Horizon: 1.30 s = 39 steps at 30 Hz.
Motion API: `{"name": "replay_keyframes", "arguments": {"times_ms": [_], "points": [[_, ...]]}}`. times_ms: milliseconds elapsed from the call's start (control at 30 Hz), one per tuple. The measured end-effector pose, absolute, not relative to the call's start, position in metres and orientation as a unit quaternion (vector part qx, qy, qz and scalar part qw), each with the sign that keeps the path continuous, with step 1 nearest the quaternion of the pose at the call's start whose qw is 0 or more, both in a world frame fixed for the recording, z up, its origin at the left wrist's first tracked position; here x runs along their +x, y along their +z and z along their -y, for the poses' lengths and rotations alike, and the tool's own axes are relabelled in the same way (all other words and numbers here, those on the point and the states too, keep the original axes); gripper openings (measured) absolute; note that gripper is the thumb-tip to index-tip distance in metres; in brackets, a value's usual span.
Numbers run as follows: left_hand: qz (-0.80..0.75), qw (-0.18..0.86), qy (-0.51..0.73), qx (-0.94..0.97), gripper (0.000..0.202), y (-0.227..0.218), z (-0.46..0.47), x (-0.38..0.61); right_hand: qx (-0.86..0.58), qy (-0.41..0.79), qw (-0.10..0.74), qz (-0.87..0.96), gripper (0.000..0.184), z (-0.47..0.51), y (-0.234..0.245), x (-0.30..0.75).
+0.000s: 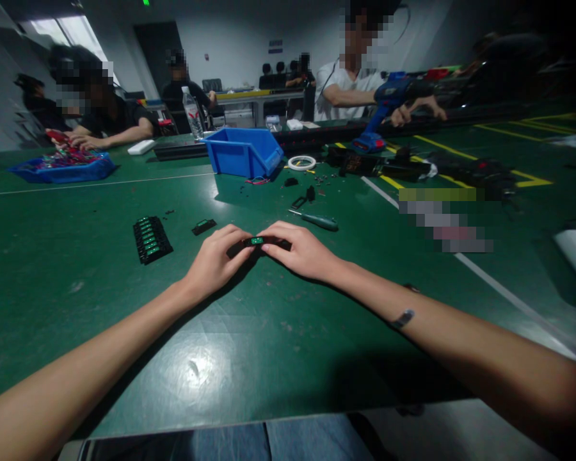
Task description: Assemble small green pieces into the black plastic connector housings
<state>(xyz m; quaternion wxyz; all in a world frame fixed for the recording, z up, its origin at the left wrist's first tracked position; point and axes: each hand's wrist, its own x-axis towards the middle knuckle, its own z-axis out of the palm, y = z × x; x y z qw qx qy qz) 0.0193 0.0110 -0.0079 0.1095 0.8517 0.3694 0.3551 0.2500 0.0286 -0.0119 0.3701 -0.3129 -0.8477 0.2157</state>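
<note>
Between my two hands is a small black housing with a green circuit board (256, 241). My left hand (219, 251) pinches its left end between thumb and fingers. Its right end is gripped by my right hand (295, 248), whose fingers cover part of it. To the left lies a similar black piece with a green board (204, 226), flat on the table. Further left sits a row of several such pieces (152, 240), side by side. A screwdriver (320, 221) with a green handle rests just beyond my right hand, near a small black frame (298, 202).
A blue open bin (242, 153) stands ahead, with a white ring roll (301, 163) beside it. A cordless drill (381, 115) stands further right. Wires fill a blue tray (60, 168) at left. A water bottle (192, 114) stands behind. Co-workers sit across the green table (182, 358).
</note>
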Motion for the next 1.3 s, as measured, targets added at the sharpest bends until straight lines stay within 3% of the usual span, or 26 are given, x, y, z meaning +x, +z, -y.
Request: {"name": "replay_keyframes", "arguments": {"times_ms": [767, 1300], "points": [[-0.259, 0.136, 0.382, 0.877, 0.026, -0.0065, -0.0083, 0.0208, -0.286, 0.202, 0.345, 0.871, 0.024, -0.026, -0.0105, 0.2512], [-0.267, 0.141, 0.367, 0.88, 0.025, -0.0059, -0.0075, 0.0217, -0.284, 0.201, 0.346, 0.871, 0.027, -0.0268, -0.0115, 0.2509]]}}
